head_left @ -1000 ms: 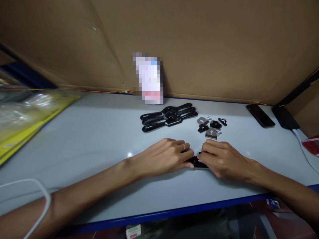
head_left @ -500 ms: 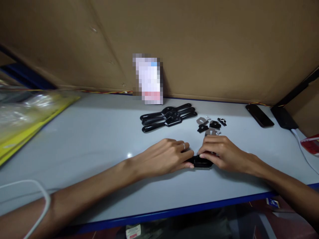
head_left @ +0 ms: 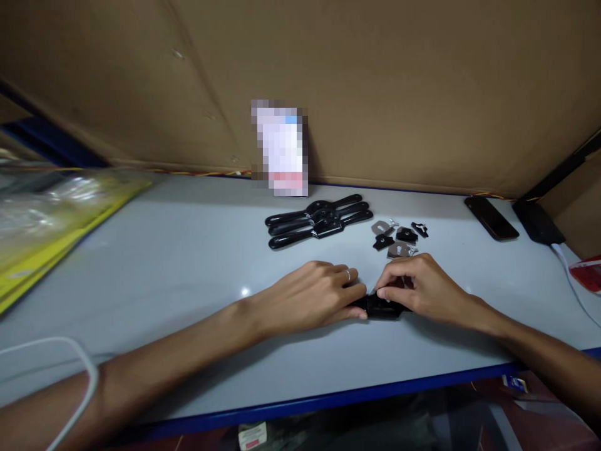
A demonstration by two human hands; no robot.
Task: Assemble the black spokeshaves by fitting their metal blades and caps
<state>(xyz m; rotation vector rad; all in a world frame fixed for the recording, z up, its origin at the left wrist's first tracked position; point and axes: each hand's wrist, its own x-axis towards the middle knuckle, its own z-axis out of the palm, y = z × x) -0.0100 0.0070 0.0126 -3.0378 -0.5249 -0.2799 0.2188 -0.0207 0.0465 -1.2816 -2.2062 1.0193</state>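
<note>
My left hand [head_left: 323, 293] is closed round one handle of a black spokeshave body [head_left: 385, 307], which lies near the front of the table. Just above its middle, my right hand [head_left: 416, 289] pinches a thin grey metal blade [head_left: 373, 290], mostly covered by the fingers. Behind the hands lie loose parts: flat steel blades [head_left: 399, 250], black cap pieces [head_left: 406, 234] and small silver thumbscrews [head_left: 393, 222]. Several more black spokeshave bodies [head_left: 328, 220] sit side by side further back.
A phone [head_left: 492, 218] and a black box [head_left: 538, 223] with a white cable lie at the back right. A blurred-out card [head_left: 284, 150] leans on the cardboard wall [head_left: 375, 88]. Plastic bags [head_left: 56, 213] on a yellow sheet cover the left. A blue edge [head_left: 300, 401] borders the table's front.
A metal strip that showed below the spokeshave body's front edge is gone from there. My right hand has lifted slightly, and a thin metal blade now shows at its fingertips. My left hand stays put.
</note>
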